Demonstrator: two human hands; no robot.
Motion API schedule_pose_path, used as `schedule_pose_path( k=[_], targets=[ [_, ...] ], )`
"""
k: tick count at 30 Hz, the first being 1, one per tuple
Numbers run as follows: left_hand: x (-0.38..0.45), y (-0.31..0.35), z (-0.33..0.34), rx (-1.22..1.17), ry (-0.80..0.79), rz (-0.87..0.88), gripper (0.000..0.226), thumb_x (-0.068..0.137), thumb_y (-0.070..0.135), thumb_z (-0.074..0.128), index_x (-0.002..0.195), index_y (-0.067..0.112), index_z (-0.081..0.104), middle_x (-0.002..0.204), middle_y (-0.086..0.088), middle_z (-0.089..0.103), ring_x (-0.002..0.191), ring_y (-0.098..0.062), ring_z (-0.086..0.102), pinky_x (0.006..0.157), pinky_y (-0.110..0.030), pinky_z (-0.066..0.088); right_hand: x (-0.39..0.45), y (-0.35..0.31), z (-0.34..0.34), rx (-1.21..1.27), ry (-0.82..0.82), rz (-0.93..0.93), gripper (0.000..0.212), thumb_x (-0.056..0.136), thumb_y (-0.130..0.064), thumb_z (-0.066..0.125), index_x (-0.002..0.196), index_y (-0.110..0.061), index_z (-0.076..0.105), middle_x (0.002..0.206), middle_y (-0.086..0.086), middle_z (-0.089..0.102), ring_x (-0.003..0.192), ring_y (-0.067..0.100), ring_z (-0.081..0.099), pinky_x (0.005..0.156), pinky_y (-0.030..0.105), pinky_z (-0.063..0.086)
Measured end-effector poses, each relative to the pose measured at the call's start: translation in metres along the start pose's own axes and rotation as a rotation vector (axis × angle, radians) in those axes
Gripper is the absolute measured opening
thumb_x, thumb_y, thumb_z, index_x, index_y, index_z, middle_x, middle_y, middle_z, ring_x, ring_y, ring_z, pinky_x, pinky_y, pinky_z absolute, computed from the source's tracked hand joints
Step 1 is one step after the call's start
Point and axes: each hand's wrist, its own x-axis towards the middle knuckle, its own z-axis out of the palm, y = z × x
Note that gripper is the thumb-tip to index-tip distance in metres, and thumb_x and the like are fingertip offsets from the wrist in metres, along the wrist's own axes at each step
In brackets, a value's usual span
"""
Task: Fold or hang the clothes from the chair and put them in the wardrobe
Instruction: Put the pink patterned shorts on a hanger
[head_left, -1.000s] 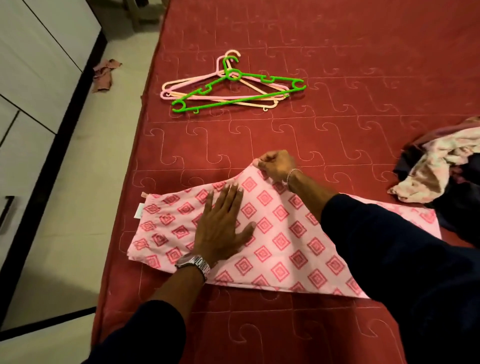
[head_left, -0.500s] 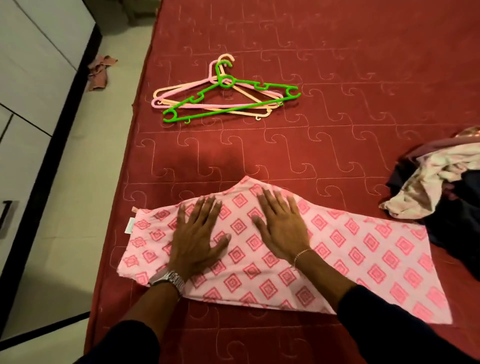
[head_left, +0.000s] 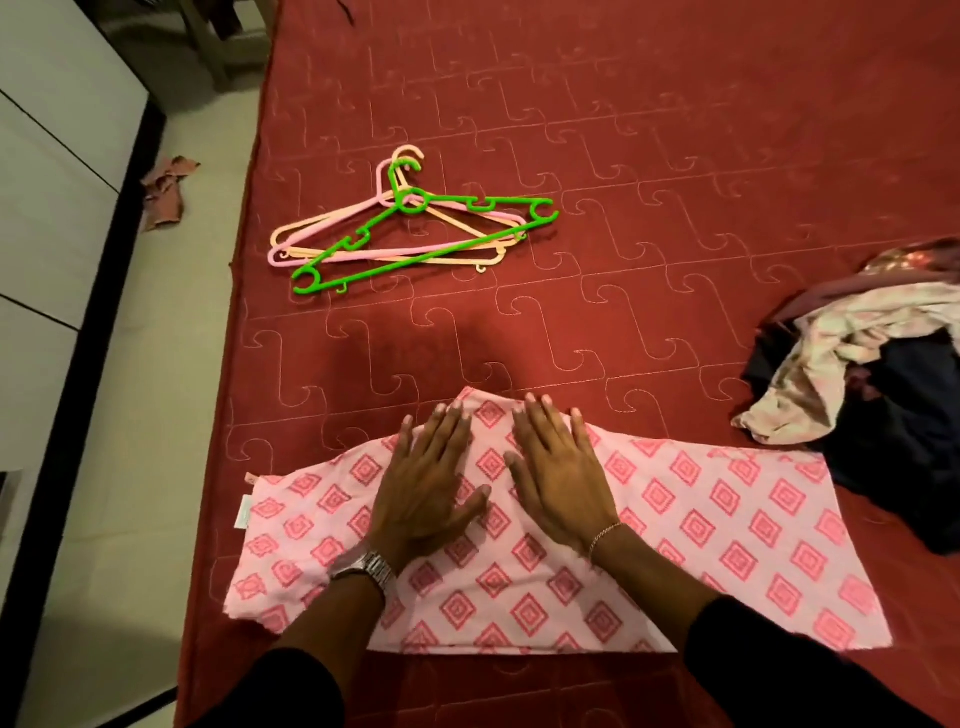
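Both hands lie flat, palms down, on a pink cloth spread across a bed. Left hand (head_left: 423, 486) has its fingers straight and a little spread, pressing the fabric, with a metal watch (head_left: 363, 566) on its wrist. Right hand (head_left: 558, 480) sits just beside it, fingers straight too, with a thin bracelet (head_left: 605, 532) at the wrist. Neither hand grips anything. The fingertips of both reach almost to the far edge of the cloth, where it rises to a rounded peak. Dark sleeves cover both forearms.

The pink cloth (head_left: 727, 530) is a garment printed with darker pink diamond shapes. It lies flattened near the front edge of the bed, running left to right, with a small white label at its left end. The bed (head_left: 675, 130) has a dark red quilted cover with stitched curling lines.

Farther back on the bed, well apart from the cloth, lies a bunch of plastic hangers (head_left: 410, 228): one green on top, pink and peach ones beneath. At the right edge sits a heap of crumpled clothes (head_left: 857, 374), pale floral fabric over dark pieces, near the right end of the pink cloth.

On the left is a pale floor with a small crumpled rag (head_left: 166, 192) and white wardrobe doors (head_left: 47, 171) with a dark edge.
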Motion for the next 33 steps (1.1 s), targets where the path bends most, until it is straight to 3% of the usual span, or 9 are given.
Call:
schedule_pose_path(
  k=[2,5,10,16,20,22,26,29,33],
  targets=[
    [0.016,-0.014,-0.01,-0.026,0.033,-0.018,0.084,0.097,0.066,0.022,0.16,0.012,0.012,0.167,-0.008,0.011,0.154,-0.024,0.011,0.124,-0.054,0.009,0.026,-0.005,-0.013,0.02,0.041,-0.004,0.062,0.107,-0.048,0.011,0.16,-0.015,0.011,0.166,0.003,0.005,0.155,0.019,0.002,0.126,0.045,0.0],
    [0.042,-0.036,-0.028,-0.089,0.108,-0.118,0.075,0.1,0.06,0.023,0.157,0.01,0.025,0.163,-0.008,0.025,0.151,-0.024,0.023,0.123,-0.051,0.017,0.077,-0.013,-0.03,0.077,0.08,-0.011,0.058,0.108,-0.043,0.022,0.158,-0.015,0.021,0.166,0.004,0.019,0.154,0.019,0.013,0.126,0.038,0.003],
    [0.084,-0.089,-0.058,-0.108,0.157,-0.241,0.067,0.096,0.047,0.027,0.147,0.007,0.044,0.149,-0.013,0.048,0.136,-0.03,0.046,0.112,-0.049,0.036,0.168,-0.029,-0.057,0.081,0.111,-0.061,0.051,0.105,-0.029,0.039,0.152,-0.01,0.035,0.158,0.01,0.037,0.14,0.029,0.04,0.116,0.044,0.034],
    [0.131,-0.152,-0.081,-0.046,0.189,-0.332,0.055,0.098,0.033,0.052,0.145,0.007,0.046,0.146,-0.019,0.048,0.132,-0.035,0.046,0.108,-0.048,0.039,0.254,-0.041,-0.075,-0.02,0.062,-0.057,0.054,0.102,-0.016,0.045,0.154,-0.009,0.031,0.16,0.011,0.032,0.135,0.036,0.044,0.106,0.046,0.043],
    [0.153,-0.176,-0.087,0.013,0.177,-0.356,0.057,0.099,0.036,0.053,0.148,0.01,0.042,0.15,-0.021,0.041,0.135,-0.037,0.041,0.111,-0.048,0.037,0.282,-0.038,-0.069,-0.073,0.07,-0.052,0.044,0.101,-0.014,0.05,0.145,-0.017,0.045,0.143,0.009,0.048,0.113,0.037,0.061,0.084,0.045,0.053],
    [0.16,-0.186,-0.087,0.034,0.185,-0.367,0.057,0.098,0.037,0.054,0.148,0.011,0.042,0.149,-0.022,0.041,0.135,-0.037,0.04,0.11,-0.048,0.037,0.291,-0.036,-0.065,-0.124,0.11,-0.059,0.033,0.099,-0.014,0.054,0.133,-0.017,0.054,0.128,0.009,0.052,0.094,0.037,0.065,0.069,0.044,0.053],
    [0.168,-0.203,-0.086,0.071,0.154,-0.416,0.064,0.096,0.041,0.055,0.151,0.014,0.035,0.148,-0.023,0.039,0.136,-0.037,0.038,0.11,-0.049,0.037,0.298,-0.041,-0.067,-0.237,0.151,-0.077,0.019,0.099,-0.02,0.056,0.117,-0.016,0.06,0.115,0.01,0.055,0.076,0.037,0.065,0.051,0.039,0.041],
    [0.171,-0.209,-0.087,0.052,0.146,-0.422,0.069,0.094,0.04,0.06,0.151,0.012,0.035,0.147,-0.023,0.041,0.136,-0.037,0.038,0.111,-0.049,0.037,0.298,-0.039,-0.066,-0.304,0.172,-0.119,0.017,0.1,-0.029,0.054,0.106,-0.018,0.065,0.109,0.005,0.06,0.068,0.036,0.065,0.049,0.034,0.034],
    [0.17,-0.213,-0.089,0.038,0.127,-0.425,0.072,0.091,0.039,0.064,0.15,0.009,0.035,0.138,-0.02,0.048,0.127,-0.035,0.045,0.105,-0.047,0.041,0.293,-0.037,-0.072,-0.206,0.202,-0.105,0.016,0.096,-0.03,0.06,0.104,-0.024,0.071,0.098,0.0,0.068,0.077,0.035,0.068,0.056,0.036,0.049]
  ],
)
